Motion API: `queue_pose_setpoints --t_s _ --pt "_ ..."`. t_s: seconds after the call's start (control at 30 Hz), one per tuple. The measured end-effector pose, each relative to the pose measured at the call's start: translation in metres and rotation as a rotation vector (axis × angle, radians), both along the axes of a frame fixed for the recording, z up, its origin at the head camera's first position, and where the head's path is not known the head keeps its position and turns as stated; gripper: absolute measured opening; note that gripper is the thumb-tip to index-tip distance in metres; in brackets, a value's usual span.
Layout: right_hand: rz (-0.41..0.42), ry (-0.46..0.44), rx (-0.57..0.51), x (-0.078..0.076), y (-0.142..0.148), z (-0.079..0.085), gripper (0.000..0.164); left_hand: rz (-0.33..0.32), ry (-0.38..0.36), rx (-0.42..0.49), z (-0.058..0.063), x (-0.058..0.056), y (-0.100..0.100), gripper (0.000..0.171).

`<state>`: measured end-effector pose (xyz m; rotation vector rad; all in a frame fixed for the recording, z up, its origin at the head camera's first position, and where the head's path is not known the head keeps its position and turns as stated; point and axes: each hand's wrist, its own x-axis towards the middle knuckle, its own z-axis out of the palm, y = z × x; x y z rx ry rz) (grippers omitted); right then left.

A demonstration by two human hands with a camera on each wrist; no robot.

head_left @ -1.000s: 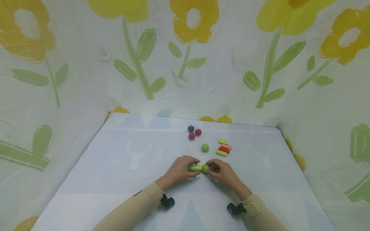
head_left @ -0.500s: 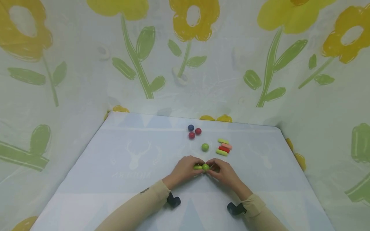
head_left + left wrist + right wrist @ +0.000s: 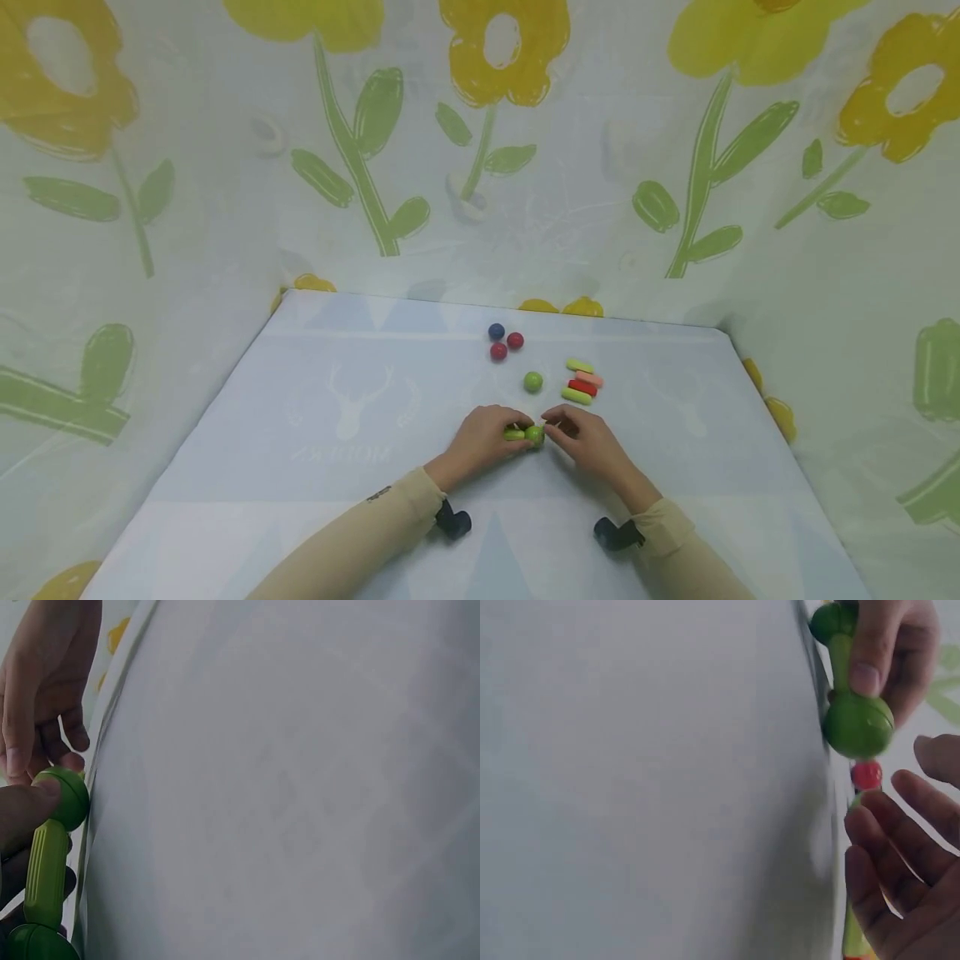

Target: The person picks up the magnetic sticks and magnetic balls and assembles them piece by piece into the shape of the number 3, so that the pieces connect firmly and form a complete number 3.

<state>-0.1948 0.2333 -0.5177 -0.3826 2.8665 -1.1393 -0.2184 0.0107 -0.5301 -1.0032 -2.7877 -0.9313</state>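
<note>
My left hand [image 3: 483, 440] holds a toy dumbbell shape made of a yellow-green ribbed rod [image 3: 46, 874] with a green ball at each end. The near ball [image 3: 859, 726] lies under the left thumb; the far ball [image 3: 41, 943] is partly cut off in the left wrist view. Just right of this piece, my right hand [image 3: 588, 442] has its fingers loosely bent with nothing between them. In the right wrist view, its fingers [image 3: 870, 840] spread apart below the near ball.
Beyond the hands a single green ball [image 3: 532, 382] lies on the table [image 3: 315, 467]. Several short rods, such as a red rod [image 3: 582, 387], lie side by side to its right. Farther back sit a blue ball [image 3: 497, 332] and two red balls [image 3: 498, 352].
My left hand has moved right along the rod, toward the near ball. The right hand, which pinched that ball, has let go and drawn slightly away to the right.
</note>
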Motion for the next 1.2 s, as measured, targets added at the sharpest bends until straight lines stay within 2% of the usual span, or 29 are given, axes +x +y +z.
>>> queue_pose_setpoints --t_s 0.17,0.37,0.43,0.57,0.73,0.9,1.2 --pt "-0.109 0.067 0.059 -0.013 0.015 0.002 0.022 -0.002 -0.017 0.008 0.001 0.000 -0.001 0.029" --pt "-0.175 0.224 0.185 -0.025 0.027 -0.003 0.026 0.000 -0.036 0.013 -0.001 0.001 -0.001 0.028" --pt "-0.194 0.244 0.211 -0.027 0.028 -0.003 0.027 0.001 -0.041 0.010 0.000 0.001 -0.001 0.028" --pt "-0.218 0.223 0.240 -0.032 0.029 -0.001 0.026 0.001 -0.035 0.010 0.000 0.001 -0.001 0.028" --pt "-0.232 0.149 0.260 -0.038 0.031 -0.002 0.021 0.002 -0.035 0.015 0.000 0.001 -0.001 0.028" --pt "-0.234 0.087 0.278 -0.042 0.032 -0.003 0.024 0.003 -0.043 0.021 0.000 0.002 -0.001 0.028" --pt "-0.197 0.068 0.249 -0.041 0.032 -0.002 0.031 0.021 -0.052 0.016 0.000 0.002 0.000 0.029"
